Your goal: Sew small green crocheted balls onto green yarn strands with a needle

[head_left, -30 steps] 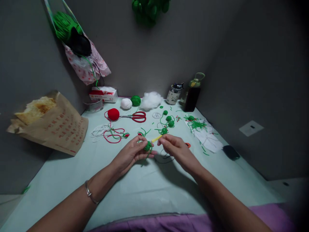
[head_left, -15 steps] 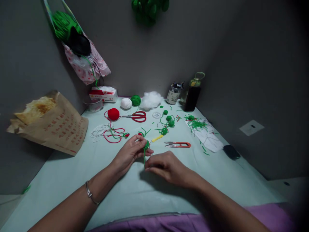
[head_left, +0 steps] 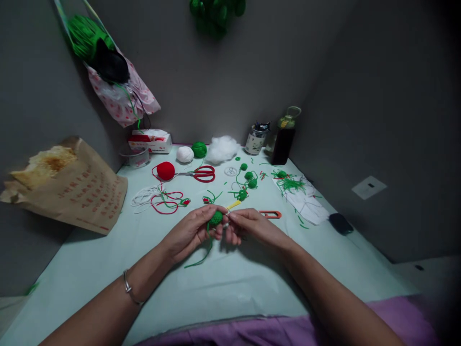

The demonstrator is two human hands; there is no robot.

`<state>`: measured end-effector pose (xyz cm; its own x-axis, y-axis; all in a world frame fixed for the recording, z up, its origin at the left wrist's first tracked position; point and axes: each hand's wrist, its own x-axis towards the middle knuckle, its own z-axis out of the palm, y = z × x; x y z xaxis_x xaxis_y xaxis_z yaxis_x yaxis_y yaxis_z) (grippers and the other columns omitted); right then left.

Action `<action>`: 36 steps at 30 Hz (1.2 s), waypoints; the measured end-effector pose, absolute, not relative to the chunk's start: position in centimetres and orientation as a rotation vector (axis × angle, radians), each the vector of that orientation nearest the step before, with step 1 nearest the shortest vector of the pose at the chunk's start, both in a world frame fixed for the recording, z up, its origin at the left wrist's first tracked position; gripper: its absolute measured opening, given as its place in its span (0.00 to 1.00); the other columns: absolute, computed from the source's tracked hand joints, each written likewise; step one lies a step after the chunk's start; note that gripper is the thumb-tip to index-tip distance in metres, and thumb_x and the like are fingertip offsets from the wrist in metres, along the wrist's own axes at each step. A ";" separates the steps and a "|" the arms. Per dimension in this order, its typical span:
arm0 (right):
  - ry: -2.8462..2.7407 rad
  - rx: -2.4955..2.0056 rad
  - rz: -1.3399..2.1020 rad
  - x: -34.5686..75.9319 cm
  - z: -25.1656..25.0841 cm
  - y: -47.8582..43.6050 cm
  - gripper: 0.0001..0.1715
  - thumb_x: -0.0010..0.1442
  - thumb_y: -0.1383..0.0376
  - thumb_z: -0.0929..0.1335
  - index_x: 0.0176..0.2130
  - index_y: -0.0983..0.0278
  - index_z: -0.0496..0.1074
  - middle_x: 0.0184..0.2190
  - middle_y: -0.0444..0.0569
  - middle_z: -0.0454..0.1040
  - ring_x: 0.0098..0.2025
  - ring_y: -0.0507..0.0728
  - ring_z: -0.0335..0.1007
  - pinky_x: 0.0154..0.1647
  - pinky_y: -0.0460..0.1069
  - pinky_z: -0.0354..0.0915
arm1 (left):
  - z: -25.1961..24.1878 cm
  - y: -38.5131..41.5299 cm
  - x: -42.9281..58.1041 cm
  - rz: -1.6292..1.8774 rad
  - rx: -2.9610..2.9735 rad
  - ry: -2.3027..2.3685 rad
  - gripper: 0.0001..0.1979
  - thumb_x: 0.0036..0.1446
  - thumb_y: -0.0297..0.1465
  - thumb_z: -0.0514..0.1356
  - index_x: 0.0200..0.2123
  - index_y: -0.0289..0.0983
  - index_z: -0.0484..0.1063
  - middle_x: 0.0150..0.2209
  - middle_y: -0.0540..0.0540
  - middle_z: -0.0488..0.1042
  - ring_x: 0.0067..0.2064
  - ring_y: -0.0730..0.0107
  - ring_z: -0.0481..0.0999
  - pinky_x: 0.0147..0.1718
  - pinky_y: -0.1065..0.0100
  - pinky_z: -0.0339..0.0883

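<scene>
My left hand [head_left: 196, 228] grips a small green crocheted ball [head_left: 216, 218] between thumb and fingers. A loose green yarn tail [head_left: 203, 259] hangs from the ball down to the tablecloth. Close on the right, my right hand [head_left: 254, 226] has thumb and forefinger pinched at the ball's edge. What lies in that pinch is too small to make out. Just beyond the fingertips is a yellow-handled tool [head_left: 234, 205], its tip hidden by my hands. Orange thread snips [head_left: 273, 215] lie partly behind my right hand.
Red scissors [head_left: 205, 174], a red yarn ball [head_left: 165, 170] and white stuffing [head_left: 222, 149] lie farther back. Green crocheted pieces [head_left: 252, 182] and yarn scraps [head_left: 291, 184] are at right. A paper bag [head_left: 90, 192] stands left; a dark bottle [head_left: 283, 144] stands at the back.
My right hand has risen from below the ball to its right edge. The yarn tail now trails down to the left, and more of the ball shows. The view has shifted slightly.
</scene>
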<state>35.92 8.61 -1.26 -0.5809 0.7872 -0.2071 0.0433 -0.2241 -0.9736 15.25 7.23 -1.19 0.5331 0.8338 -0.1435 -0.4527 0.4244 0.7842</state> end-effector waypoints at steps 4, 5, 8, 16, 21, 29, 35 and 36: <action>-1.437 -0.944 1.791 36.9 -0.2 8.4 0.25 0.62 0.50 0.70 0.25 0.67 0.72 0.24 0.45 0.68 0.27 0.49 0.63 0.33 0.45 0.62 | -1.3 7.4 15.0 0.856 0.757 0.596 0.11 0.62 0.35 0.64 0.42 0.33 0.77 0.38 0.44 0.75 0.33 0.74 0.75 0.33 0.73 0.72; -1.358 -0.900 1.746 37.0 0.1 8.3 0.25 0.61 0.51 0.71 0.23 0.66 0.69 0.27 0.47 0.70 0.30 0.50 0.64 0.36 0.46 0.64 | -1.3 7.3 15.1 0.836 0.776 0.593 0.10 0.61 0.35 0.64 0.41 0.33 0.77 0.38 0.44 0.75 0.33 0.74 0.75 0.34 0.73 0.71; -1.159 -0.736 1.740 36.5 0.4 8.1 0.26 0.61 0.51 0.71 0.22 0.65 0.64 0.32 0.48 0.71 0.36 0.53 0.67 0.43 0.49 0.66 | -1.6 7.1 15.4 0.778 0.836 0.576 0.11 0.60 0.36 0.65 0.40 0.33 0.77 0.37 0.44 0.75 0.32 0.74 0.75 0.35 0.73 0.69; -0.860 -0.754 1.946 35.9 -0.1 8.6 0.25 0.60 0.56 0.73 0.24 0.64 0.58 0.19 0.37 0.51 0.21 0.46 0.50 0.21 0.41 0.52 | -2.2 6.3 16.2 0.677 0.925 0.574 0.11 0.60 0.37 0.65 0.36 0.33 0.77 0.36 0.44 0.76 0.30 0.73 0.76 0.34 0.70 0.68; -1.020 -0.832 1.879 37.4 -0.1 9.4 0.23 0.61 0.53 0.72 0.26 0.66 0.65 0.24 0.44 0.66 0.28 0.50 0.66 0.26 0.43 0.63 | -1.7 6.4 15.8 0.677 0.903 0.581 0.15 0.63 0.40 0.61 0.40 0.32 0.78 0.37 0.41 0.79 0.33 0.72 0.77 0.35 0.71 0.71; -1.606 -1.201 1.358 44.8 2.1 7.1 0.23 0.67 0.50 0.65 0.38 0.66 0.78 0.40 0.54 0.77 0.38 0.54 0.72 0.38 0.48 0.68 | -0.1 8.7 13.0 1.006 0.772 0.636 0.09 0.61 0.30 0.65 0.42 0.33 0.81 0.44 0.40 0.81 0.46 0.65 0.80 0.43 0.71 0.75; -2.270 -1.453 0.803 46.3 3.4 6.3 0.18 0.70 0.58 0.62 0.51 0.59 0.76 0.52 0.53 0.75 0.54 0.60 0.71 0.54 0.54 0.65 | 0.1 9.1 12.4 1.057 0.764 0.667 0.10 0.64 0.30 0.61 0.45 0.33 0.81 0.48 0.39 0.80 0.49 0.64 0.79 0.44 0.71 0.76; -2.279 -1.577 0.579 46.4 3.1 6.9 0.18 0.71 0.61 0.60 0.50 0.61 0.77 0.50 0.54 0.76 0.50 0.60 0.72 0.51 0.54 0.65 | -0.1 9.0 12.5 1.030 0.792 0.674 0.11 0.64 0.30 0.61 0.46 0.33 0.80 0.49 0.39 0.80 0.50 0.63 0.78 0.45 0.70 0.76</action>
<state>46.36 6.87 3.14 -0.3465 0.9378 0.0239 0.8127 0.3128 -0.4915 12.48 8.96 -0.06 0.3686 0.9221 -0.1179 -0.4771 0.2965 0.8273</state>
